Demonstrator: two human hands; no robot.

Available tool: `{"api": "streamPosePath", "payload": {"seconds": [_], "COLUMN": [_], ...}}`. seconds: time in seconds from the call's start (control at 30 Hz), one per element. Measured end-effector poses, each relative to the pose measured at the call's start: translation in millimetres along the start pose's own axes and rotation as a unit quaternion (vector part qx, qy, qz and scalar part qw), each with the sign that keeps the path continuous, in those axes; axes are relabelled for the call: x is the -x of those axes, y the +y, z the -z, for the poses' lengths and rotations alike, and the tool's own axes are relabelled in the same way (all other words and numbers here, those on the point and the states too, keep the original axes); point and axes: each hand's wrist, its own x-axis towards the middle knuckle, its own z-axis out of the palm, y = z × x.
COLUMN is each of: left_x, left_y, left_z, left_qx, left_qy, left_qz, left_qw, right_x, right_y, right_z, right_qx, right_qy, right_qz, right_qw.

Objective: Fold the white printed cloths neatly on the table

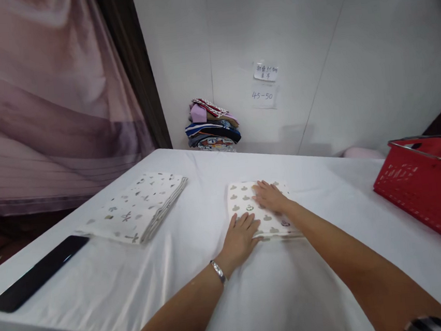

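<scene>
A folded white cloth (266,218) with grey cloud-like prints lies flat on the white-covered table (204,198). My left hand (240,236), with a silver bracelet at the wrist, rests on its near left corner, fingers spread. Higher up on the same cloth, my right hand (270,197) lies flat with its fingers apart, covering part of the print. To the left is a second folded white cloth (134,207) with small grey and green prints, its layered edge facing right. Neither hand touches that one.
A long black flat object (39,271) lies along the table's left edge. At the right edge stands a red plastic basket (426,192) with a metal handle. Beyond the table, a stack of folded clothes (212,127) sits against the wall. A pinkish curtain (50,98) hangs at left.
</scene>
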Motion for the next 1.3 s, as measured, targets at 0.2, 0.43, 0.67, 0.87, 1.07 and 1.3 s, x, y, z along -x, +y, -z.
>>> {"api": "streamPosePath", "payload": {"seconds": [0.2, 0.43, 0.67, 0.87, 1.07, 1.3], "left_x": [0.0, -0.2, -1.0, -0.6, 0.0, 0.1], "left_y": [0.5, 0.1, -0.8, -1.2, -0.4, -0.8], "left_z": [-1.9, -6.3, -6.7, -5.0, -6.5, -6.6], "left_qx": [0.008, 0.022, 0.026, 0.033, 0.037, 0.032], "left_qy": [0.007, 0.015, 0.015, 0.009, 0.014, 0.018], "left_qz": [0.004, 0.010, 0.018, 0.016, 0.018, 0.015], "left_qw": [1.000, 1.000, 0.999, 0.999, 0.999, 0.999], "right_x": [-17.6, -38.9, -50.9, -46.4, -32.3, -29.3], "right_y": [15.7, -16.5, -23.7, -15.0, 36.7, 49.6], "right_z": [-18.7, -21.8, -38.6, -22.9, -16.4, -20.8], "right_qx": [0.021, -0.009, -0.025, -0.057, 0.012, 0.025], "right_qy": [-0.007, -0.004, 0.004, -0.024, 0.007, 0.003], "right_qz": [-0.011, 0.075, 0.094, 0.093, 0.016, -0.008], "right_qw": [1.000, 0.997, 0.995, 0.994, 1.000, 1.000]}}
